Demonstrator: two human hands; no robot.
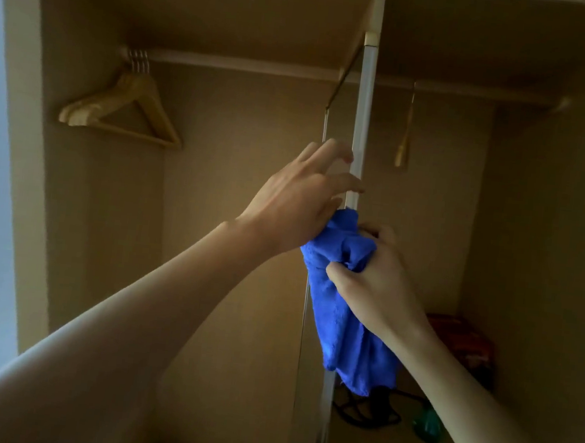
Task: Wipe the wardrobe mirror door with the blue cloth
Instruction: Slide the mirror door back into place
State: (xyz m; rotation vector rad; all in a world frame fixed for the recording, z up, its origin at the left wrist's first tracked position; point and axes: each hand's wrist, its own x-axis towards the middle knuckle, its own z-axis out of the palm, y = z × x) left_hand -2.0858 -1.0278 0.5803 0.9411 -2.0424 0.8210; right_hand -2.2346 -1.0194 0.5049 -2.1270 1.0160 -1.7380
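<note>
The wardrobe mirror door (364, 102) stands open and is seen edge-on as a pale vertical strip in the middle; its mirror face is not visible. My left hand (297, 200) reaches in from the left, its fingers curled loosely onto the door's edge at mid height. Just below it, my right hand (375, 280) grips the bunched top of the blue cloth (338, 320), which is pressed against the door edge. The rest of the cloth hangs down along it. The cloth's top touches my left palm.
Several wooden hangers (126, 110) hang on the rail (246, 65) at the left, and a single one (405, 139) hangs right of the door. On the right compartment's floor lie a red box (466, 344), a black cord (372, 410) and a green object (426, 425).
</note>
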